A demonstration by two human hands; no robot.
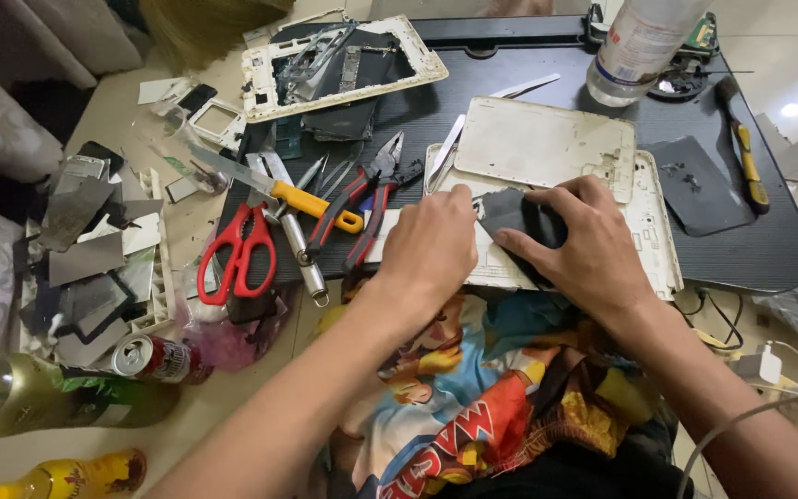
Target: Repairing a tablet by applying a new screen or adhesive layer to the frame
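From the head camera, looking down, the left hand (pixel 429 248) lies knuckles up on the near edge of a white tablet shell (pixel 653 231), its fingers curled and pressed down on the shell's left part. The right hand (pixel 576 242) is just beside it, pinching a dark flat sheet (pixel 521 214) between thumb and fingers; the sheet sits on the shell, between the two hands, with its left corner touching the left hand's fingertips. A second white panel (pixel 547 143) rests tilted across the far part of the shell. All this lies on a dark desk (pixel 768 240). To the left of the hands, on the desk, are red scissors (pixel 237 249), a yellow-handled knife (pixel 279 189), red-handled pliers (pixel 362 199) and a few slim metal tools that overlap one another. Further back is a white frame (pixel 344 65) with dark parts inside it. At the far right stand a clear plastic bottle (pixel 639 46) and a yellow-handled screwdriver (pixel 745 157), with a dark pad (pixel 695 185) between it and the shell. On the floor to the left lie scraps of metal and plastic (pixel 94 259), a drink can (pixel 154 359) and a green glass bottle (pixel 48 397). A bright printed cloth (pixel 473 397) covers the person's lap below the hands.
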